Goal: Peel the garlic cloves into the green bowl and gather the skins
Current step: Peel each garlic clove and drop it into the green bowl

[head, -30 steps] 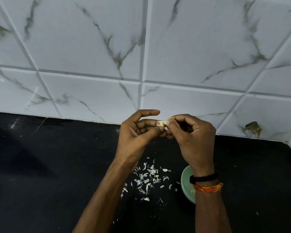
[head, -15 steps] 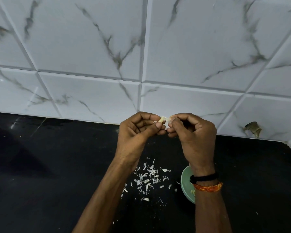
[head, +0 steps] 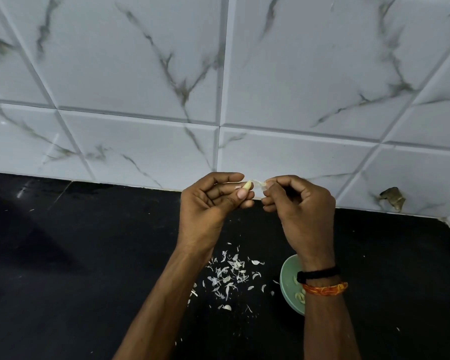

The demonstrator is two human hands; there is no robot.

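Black counter (head: 89, 255) strewn with garlic skins (head: 229, 276), marbled tiles (head: 140, 74) behind.

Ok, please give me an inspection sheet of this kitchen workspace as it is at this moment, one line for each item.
Surface: black stone countertop, dull, with tiny white specks.
Job's things: small pale garlic clove held up; thin translucent skin strip stretching from it; round pale green bowl holding a few peeled cloves, partly hidden by the right forearm.
Clutter: scattered white garlic skins lying left of the bowl.
Grippers: left hand pinches the clove; right hand fingers pinch the skin strip.
Cables: nothing seen.
Surroundings: white marble-pattern wall tiles; chipped hole at the lower right.
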